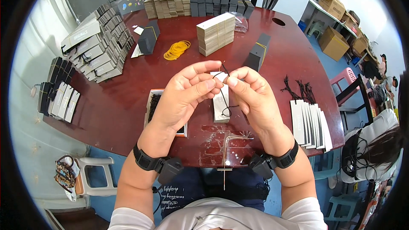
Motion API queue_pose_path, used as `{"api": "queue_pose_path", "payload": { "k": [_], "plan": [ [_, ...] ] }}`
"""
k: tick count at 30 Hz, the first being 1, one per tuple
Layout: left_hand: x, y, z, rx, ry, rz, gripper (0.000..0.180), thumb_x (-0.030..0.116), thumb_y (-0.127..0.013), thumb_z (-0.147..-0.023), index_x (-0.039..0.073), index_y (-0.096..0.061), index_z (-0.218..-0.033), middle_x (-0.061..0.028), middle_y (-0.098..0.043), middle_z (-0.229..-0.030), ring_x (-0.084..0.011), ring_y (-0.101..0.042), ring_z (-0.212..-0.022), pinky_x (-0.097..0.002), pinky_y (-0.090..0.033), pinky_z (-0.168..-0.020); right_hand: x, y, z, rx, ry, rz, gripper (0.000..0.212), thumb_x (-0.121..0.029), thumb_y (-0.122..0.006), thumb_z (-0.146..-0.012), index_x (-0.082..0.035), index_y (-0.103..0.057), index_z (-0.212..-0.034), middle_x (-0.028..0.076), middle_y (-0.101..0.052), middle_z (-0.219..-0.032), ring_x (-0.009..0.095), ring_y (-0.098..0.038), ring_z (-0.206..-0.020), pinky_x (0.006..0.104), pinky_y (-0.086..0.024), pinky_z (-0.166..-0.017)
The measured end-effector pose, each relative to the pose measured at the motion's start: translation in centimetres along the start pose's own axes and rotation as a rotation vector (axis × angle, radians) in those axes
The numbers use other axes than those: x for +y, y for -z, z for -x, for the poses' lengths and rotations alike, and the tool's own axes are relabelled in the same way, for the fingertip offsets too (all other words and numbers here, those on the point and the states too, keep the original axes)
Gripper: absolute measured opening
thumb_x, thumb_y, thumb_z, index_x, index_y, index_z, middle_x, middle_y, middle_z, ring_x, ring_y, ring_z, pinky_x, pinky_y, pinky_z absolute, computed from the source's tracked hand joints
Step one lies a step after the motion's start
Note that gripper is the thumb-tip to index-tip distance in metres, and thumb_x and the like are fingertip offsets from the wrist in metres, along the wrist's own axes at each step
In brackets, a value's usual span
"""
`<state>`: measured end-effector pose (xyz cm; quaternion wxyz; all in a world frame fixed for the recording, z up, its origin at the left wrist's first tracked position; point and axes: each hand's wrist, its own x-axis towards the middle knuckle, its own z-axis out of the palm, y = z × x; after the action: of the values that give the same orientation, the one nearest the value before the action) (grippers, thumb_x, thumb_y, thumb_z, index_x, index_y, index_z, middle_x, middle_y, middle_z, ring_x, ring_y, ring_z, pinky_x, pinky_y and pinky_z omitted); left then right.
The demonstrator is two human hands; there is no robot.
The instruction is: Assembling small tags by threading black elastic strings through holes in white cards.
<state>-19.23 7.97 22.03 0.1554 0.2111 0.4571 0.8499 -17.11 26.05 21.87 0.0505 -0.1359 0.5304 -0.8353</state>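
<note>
**Stringing a hang tag over the table's near edge**

Both hands are raised above the near middle of the dark red table. Left hand closed, thumb and forefinger pinched on the top end of a pale card tag. Right hand also closed, fingertips nipping a thin black cord right at the tag's upper end; the cord loops down across the tag's face and hangs free below. The two hands' fingertips are almost touching.

Step in hand, by my reading: threading or looping the cord through the tag's top. Whether it has passed through a hole cannot be told; the fingers hide that spot.

The next move likely calls for a steady pinch on the tag while the cord is drawn snug, without creasing the card.

Around:
- a shallow tray of black cords just left of the left wrist;
- a fanned row of finished tags with cords at the right edge;
- yellow rubber bands and a banded card stack toward the far side;
- a metal tool on the near edge.
</note>
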Motion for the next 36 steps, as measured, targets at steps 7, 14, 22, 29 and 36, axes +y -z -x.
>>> {"api": "queue_pose_path", "payload": {
  "k": [7, 14, 22, 29, 36],
  "plan": [
    [-1.3, 0.1, -0.1, 0.047, 0.023, -0.007, 0.015, 0.015, -0.059, -0.091, 0.005, -0.059, -0.103, -0.0016, -0.065, -0.084, -0.007, -0.06, -0.077, -0.0198, -0.048, -0.07, 0.9, -0.6, 0.0, 0.084, 0.075, 0.073, 0.01, -0.016, -0.064, -0.088, -0.007, -0.065, -0.091, -0.004, -0.059, -0.077, 0.002, -0.045, -0.066, 0.018, -0.035, -0.06],
    [-1.5, -0.1, 0.0, 0.066, -0.026, -0.028, 0.014, 0.016, -0.059, -0.092, 0.006, -0.06, -0.102, 0.0028, -0.06, -0.072, -0.004, -0.056, -0.066, -0.0178, -0.043, -0.06, 1.0, -0.7, 0.0, 0.019, 0.078, 0.09, 0.012, -0.016, -0.063, -0.09, -0.005, -0.065, -0.09, -0.004, -0.059, -0.078, 0.002, -0.046, -0.068, 0.019, -0.036, -0.061],
    [-1.6, -0.5, 0.2, 0.101, -0.026, -0.111, 0.016, 0.016, -0.059, -0.092, 0.005, -0.061, -0.103, 0.0023, -0.059, -0.069, -0.0035, -0.055, -0.062, -0.0166, -0.041, -0.052, 1.2, -0.5, 0.2, -0.008, 0.068, 0.14, 0.015, -0.017, -0.061, -0.091, -0.003, -0.066, -0.093, -0.003, -0.06, -0.085, 0.004, -0.049, -0.078, 0.0206, -0.038, -0.07],
    [-1.5, -0.6, 0.2, 0.095, -0.012, -0.112, 0.017, 0.015, -0.059, -0.092, 0.004, -0.063, -0.104, 0.0008, -0.059, -0.07, -0.0045, -0.056, -0.062, -0.0173, -0.042, -0.053, 0.5, -0.1, 0.0, -0.047, 0.031, 0.121, 0.016, -0.018, -0.061, -0.09, -0.003, -0.066, -0.091, -0.002, -0.061, -0.086, 0.006, -0.051, -0.081, 0.0229, -0.039, -0.073],
    [-1.7, -0.1, 0.1, 0.073, 0.0, -0.092, 0.017, 0.015, -0.058, -0.092, 0.003, -0.063, -0.104, 0.0004, -0.06, -0.071, -0.0048, -0.055, -0.063, -0.018, -0.042, -0.056, 0.1, -0.1, -0.2, -0.087, -0.007, 0.073, 0.015, -0.018, -0.063, -0.087, -0.004, -0.066, -0.082, 0.0, -0.062, -0.085, 0.008, -0.053, -0.083, 0.0259, -0.039, -0.079]
  ]
}}
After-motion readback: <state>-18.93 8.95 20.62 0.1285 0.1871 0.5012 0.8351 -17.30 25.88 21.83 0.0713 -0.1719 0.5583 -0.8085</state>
